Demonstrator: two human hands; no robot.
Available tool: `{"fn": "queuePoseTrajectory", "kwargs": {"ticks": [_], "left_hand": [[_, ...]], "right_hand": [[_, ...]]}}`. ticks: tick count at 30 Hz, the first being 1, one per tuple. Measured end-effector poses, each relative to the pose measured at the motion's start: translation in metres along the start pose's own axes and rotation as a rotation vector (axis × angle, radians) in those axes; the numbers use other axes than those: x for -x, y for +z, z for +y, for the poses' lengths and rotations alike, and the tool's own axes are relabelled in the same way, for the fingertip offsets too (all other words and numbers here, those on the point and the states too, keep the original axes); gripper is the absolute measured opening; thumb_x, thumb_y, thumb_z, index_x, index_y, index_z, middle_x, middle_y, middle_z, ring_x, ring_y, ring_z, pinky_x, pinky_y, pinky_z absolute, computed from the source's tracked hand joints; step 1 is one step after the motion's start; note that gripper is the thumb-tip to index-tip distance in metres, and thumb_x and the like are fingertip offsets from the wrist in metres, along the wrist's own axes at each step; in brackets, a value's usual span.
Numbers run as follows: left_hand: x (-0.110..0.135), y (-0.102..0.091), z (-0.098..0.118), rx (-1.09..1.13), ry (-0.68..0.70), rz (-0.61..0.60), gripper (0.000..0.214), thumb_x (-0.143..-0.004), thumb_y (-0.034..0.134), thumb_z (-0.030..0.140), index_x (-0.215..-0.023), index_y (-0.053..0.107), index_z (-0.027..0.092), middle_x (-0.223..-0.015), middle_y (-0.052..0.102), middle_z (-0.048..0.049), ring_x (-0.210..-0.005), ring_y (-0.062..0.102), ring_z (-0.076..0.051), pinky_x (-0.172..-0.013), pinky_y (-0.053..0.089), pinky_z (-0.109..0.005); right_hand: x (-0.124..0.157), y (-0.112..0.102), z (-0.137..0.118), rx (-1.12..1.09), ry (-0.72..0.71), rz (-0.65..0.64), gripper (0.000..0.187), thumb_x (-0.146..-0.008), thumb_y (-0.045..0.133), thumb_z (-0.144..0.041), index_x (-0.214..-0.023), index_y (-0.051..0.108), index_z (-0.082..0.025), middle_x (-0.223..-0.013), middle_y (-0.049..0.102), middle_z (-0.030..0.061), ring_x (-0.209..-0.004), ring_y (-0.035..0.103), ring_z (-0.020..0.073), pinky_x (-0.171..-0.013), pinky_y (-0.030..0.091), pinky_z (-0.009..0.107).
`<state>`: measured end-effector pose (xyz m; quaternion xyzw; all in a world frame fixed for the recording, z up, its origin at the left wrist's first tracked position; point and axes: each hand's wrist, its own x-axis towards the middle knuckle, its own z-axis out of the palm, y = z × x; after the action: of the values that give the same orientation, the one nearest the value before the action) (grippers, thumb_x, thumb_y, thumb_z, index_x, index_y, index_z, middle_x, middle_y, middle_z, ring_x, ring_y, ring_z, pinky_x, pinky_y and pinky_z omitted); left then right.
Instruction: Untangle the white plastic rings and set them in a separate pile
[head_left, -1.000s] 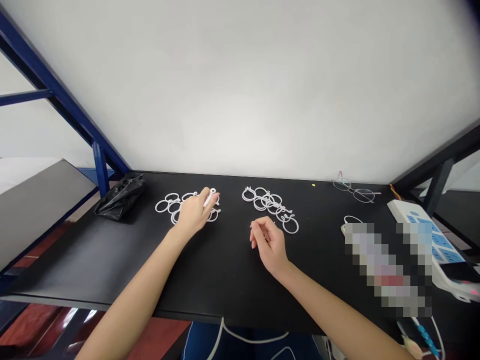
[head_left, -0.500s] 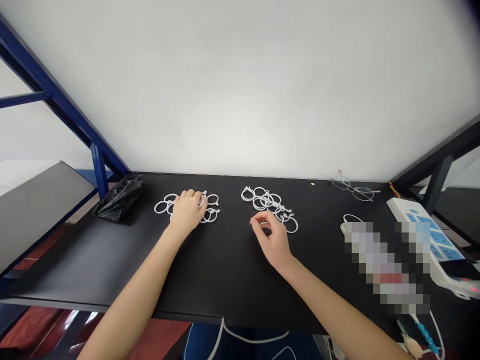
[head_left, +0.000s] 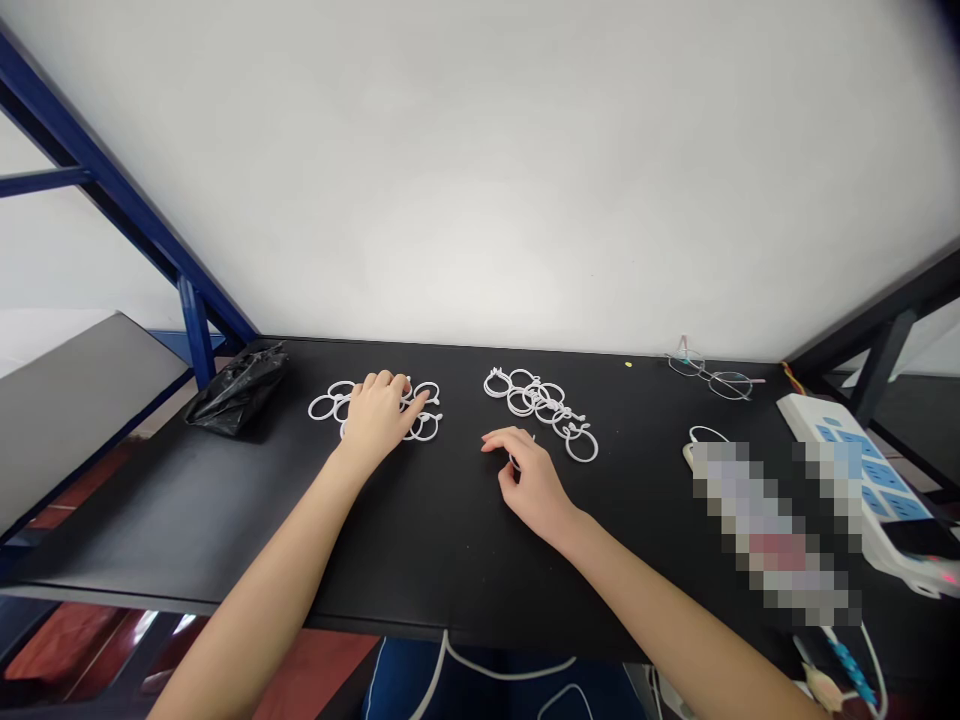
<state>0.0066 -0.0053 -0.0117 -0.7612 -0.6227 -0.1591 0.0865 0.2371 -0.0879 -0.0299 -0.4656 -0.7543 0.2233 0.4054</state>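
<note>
My left hand [head_left: 377, 412] lies palm down over a group of white curtain rings [head_left: 322, 407] on the left of the black tabletop. Its fingers are stretched out and the thumb points away to the right; the rings beneath are partly hidden. My right hand [head_left: 529, 475] is curled above the table, front of a second cluster of white curtain rings [head_left: 581, 445]. Part of one white curtain ring [head_left: 514, 462] shows between its thumb and fingers, the rest covered by the hand. Small knobbed ends stick out from several rings.
A black plastic bag [head_left: 238, 390] sits at the left end of the black table [head_left: 420, 545]. Eyeglasses [head_left: 709, 375] lie at the back right. A white power strip [head_left: 810, 415] and a blurred-out object [head_left: 772, 540] are at the right. A white cable [head_left: 502, 676] hangs at the front edge.
My right hand has shifted slightly left and away from the right cluster, its pinch loosening as the index finger stretches out. My left thumb has spread to the right.
</note>
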Motion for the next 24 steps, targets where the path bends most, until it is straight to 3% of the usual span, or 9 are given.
{"fn": "queuePoseTrajectory", "kwargs": {"ticks": [7,14,19,24], "left_hand": [[-0.001,-0.001,0.002,0.081,0.026,0.056,0.032,-0.096,0.043,0.041,-0.091,0.064,0.017,-0.092,0.064,-0.0109,-0.089,0.057,-0.028,-0.080,0.040,-0.039],[-0.001,-0.001,0.006,0.216,0.080,0.095,0.024,-0.096,0.046,0.034,-0.087,0.062,0.018,-0.089,0.064,-0.0075,-0.087,0.054,-0.024,-0.081,0.039,-0.037],[0.001,-0.001,0.015,0.320,0.216,0.118,0.023,-0.096,0.044,0.028,-0.082,0.059,0.018,-0.085,0.063,-0.0055,-0.083,0.053,-0.021,-0.079,0.039,-0.035],[0.010,-0.006,0.032,0.429,0.441,0.076,0.015,-0.094,0.049,0.027,-0.085,0.059,0.018,-0.083,0.061,-0.0044,-0.081,0.052,-0.019,-0.081,0.041,-0.036]], "right_hand": [[0.000,-0.003,0.004,0.226,0.090,0.063,0.052,-0.054,0.042,0.009,-0.093,0.060,-0.021,-0.104,0.069,0.0056,-0.098,0.057,0.0286,-0.085,0.045,0.048],[0.001,0.000,0.001,0.149,0.063,0.001,0.049,-0.060,0.038,0.011,-0.090,0.060,-0.022,-0.105,0.067,0.0068,-0.101,0.057,0.0264,-0.084,0.049,0.043],[-0.001,0.001,0.000,0.097,0.065,0.023,0.036,-0.073,0.043,0.006,-0.090,0.060,-0.021,-0.101,0.068,0.0064,-0.095,0.060,0.0250,-0.084,0.049,0.042],[-0.001,0.002,0.004,0.052,0.081,0.041,0.023,-0.080,0.049,-0.002,-0.087,0.061,-0.020,-0.090,0.067,0.0056,-0.086,0.062,0.0229,-0.077,0.052,0.038]]}}
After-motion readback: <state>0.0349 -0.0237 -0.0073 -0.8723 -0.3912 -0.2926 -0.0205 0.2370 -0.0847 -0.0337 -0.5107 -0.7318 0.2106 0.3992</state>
